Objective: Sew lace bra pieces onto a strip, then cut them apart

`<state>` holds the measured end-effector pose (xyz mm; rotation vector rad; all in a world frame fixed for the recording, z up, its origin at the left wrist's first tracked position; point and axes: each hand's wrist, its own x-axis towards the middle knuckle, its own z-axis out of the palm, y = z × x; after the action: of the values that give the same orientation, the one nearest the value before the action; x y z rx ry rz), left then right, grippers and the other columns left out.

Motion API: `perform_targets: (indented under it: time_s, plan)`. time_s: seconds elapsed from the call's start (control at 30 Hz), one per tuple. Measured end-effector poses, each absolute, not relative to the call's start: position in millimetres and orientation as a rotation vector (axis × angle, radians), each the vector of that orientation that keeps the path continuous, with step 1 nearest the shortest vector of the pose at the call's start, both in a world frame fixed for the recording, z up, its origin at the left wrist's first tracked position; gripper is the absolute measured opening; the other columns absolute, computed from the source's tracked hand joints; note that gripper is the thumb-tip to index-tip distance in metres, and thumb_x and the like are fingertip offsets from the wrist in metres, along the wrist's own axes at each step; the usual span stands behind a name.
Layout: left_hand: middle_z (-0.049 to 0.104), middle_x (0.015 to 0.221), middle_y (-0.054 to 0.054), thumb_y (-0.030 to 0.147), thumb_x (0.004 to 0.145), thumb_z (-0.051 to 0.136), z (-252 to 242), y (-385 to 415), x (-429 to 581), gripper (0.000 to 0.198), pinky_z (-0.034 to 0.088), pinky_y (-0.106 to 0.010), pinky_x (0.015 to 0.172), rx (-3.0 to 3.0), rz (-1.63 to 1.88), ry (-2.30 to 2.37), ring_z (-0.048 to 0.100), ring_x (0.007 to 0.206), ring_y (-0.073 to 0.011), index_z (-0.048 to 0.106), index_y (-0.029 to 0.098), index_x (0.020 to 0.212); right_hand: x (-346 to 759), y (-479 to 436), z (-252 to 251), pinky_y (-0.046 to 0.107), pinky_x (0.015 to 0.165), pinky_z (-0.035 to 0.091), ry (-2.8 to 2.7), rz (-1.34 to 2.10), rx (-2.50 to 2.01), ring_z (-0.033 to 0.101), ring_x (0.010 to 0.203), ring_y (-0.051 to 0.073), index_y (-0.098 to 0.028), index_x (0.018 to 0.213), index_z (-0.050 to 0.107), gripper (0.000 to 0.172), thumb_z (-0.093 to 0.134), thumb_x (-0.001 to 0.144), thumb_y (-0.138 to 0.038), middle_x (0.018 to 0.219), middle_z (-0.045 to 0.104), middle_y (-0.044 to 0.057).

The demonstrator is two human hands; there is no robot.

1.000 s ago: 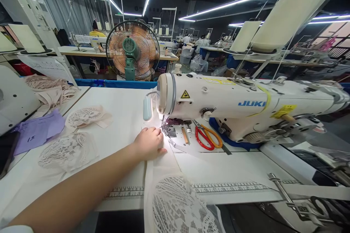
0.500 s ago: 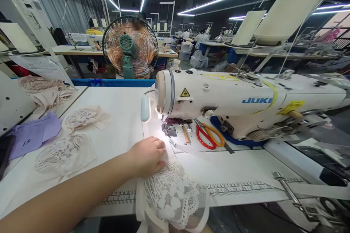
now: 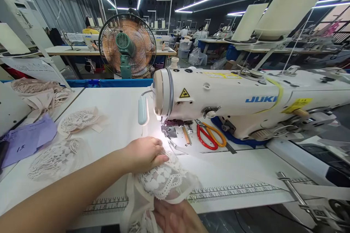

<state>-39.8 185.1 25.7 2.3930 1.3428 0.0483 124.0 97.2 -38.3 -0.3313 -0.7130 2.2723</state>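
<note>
My left hand (image 3: 144,153) rests on a white lace fabric piece (image 3: 164,180) just in front of the presser foot (image 3: 168,131) of a white JUKI sewing machine (image 3: 232,98); its fingers are curled down on the fabric. My right hand (image 3: 175,217) shows at the bottom edge under the bunched lace, lifting it from below; its fingers are mostly hidden by the cloth.
Red-and-orange scissors (image 3: 209,136) lie on the machine bed. Two lace pieces (image 3: 78,120) (image 3: 54,156) and a purple paper (image 3: 27,138) sit at left on the white table (image 3: 117,105). A fan (image 3: 124,45) stands behind. Other workers sit at far tables.
The lace piece, flat and hanging off the front edge before, is now bunched up on the table. My right hand has come into view beneath it; my left hand shifted slightly toward me.
</note>
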Motion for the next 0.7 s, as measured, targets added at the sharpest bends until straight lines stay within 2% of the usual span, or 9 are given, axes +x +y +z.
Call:
perform_targets:
  time_s: [0.27, 0.5, 0.7]
  plan:
    - [0.061, 0.115, -0.013, 0.044, 0.092, 0.033, 21.5, 199.0, -42.8, 0.045, 0.047, -0.038, 0.087, 2.452, 0.002, 1.371, 0.056, 0.108, -0.0298, 0.066, 0.017, 0.105, 102.4, 108.7, -39.3, 0.044, 0.103, 0.034, -0.603, 2.202, -0.366, 0.05, 0.119, 0.028, -0.025, 0.122, 0.056, 0.064, 0.075, 0.065, -0.045, 0.121, 0.062, 0.01]
    - [0.059, 0.118, -0.014, 0.043, 0.092, 0.036, 16.2, 208.2, -43.2, 0.043, 0.049, -0.038, 0.083, 2.602, -0.085, 1.39, 0.057, 0.104, -0.029, 0.062, 0.015, 0.111, 92.0, 116.4, -37.5, 0.043, 0.1, 0.037, -0.43, 2.171, -0.303, 0.057, 0.111, 0.026, -0.024, 0.125, 0.053, 0.063, 0.076, 0.067, -0.036, 0.117, 0.065, 0.009]
    - [0.059, 0.12, -0.014, 0.047, 0.091, 0.039, 11.8, 206.6, -40.3, 0.046, 0.045, -0.043, 0.091, 2.741, -0.186, 1.435, 0.056, 0.108, -0.0288, 0.059, 0.016, 0.118, 90.8, 118.2, -32.4, 0.042, 0.096, 0.04, -0.374, 2.176, -0.329, 0.061, 0.103, 0.025, -0.023, 0.123, 0.054, 0.06, 0.076, 0.068, -0.032, 0.108, 0.069, 0.009]
